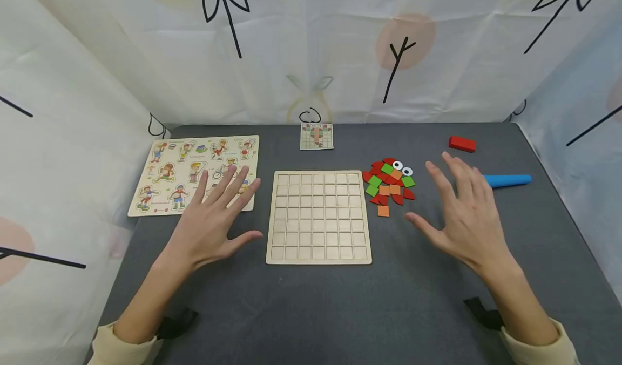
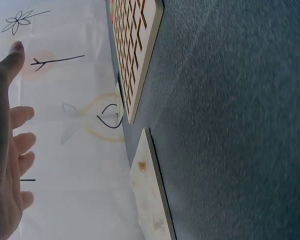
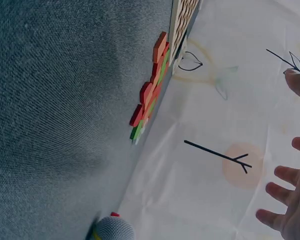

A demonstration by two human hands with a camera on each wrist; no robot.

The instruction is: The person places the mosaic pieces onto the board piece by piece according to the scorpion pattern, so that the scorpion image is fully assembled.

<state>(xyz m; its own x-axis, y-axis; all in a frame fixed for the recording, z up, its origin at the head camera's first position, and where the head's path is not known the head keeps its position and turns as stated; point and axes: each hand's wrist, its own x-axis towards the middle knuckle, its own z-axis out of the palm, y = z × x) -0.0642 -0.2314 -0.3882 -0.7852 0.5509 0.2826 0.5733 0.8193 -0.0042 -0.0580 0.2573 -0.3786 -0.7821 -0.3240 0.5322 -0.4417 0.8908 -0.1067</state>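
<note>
My left hand (image 1: 206,232) is held with fingers spread above the near right corner of a picture board (image 1: 162,195) printed with children playing sports. In the left wrist view its thumb and fingertips stand apart, holding nothing. To its right lies a pale wooden grid board (image 1: 318,219) with square recesses. My right hand (image 1: 466,219), fingers also spread, hovers right of a loose cluster of flat pieces (image 1: 389,178). Among them are red curved pieces (image 1: 409,194), green squares (image 1: 372,190), orange squares (image 1: 383,211) and two googly-eye discs (image 1: 407,171). Nothing is in the right hand.
Behind the grid board a small pattern card (image 1: 317,137) stands near the back edge. A red block (image 1: 462,144) lies at the back right. Partly behind the right hand is a blue rod (image 1: 510,180). White printed cloth (image 1: 340,46) hangs around the grey table (image 1: 311,311).
</note>
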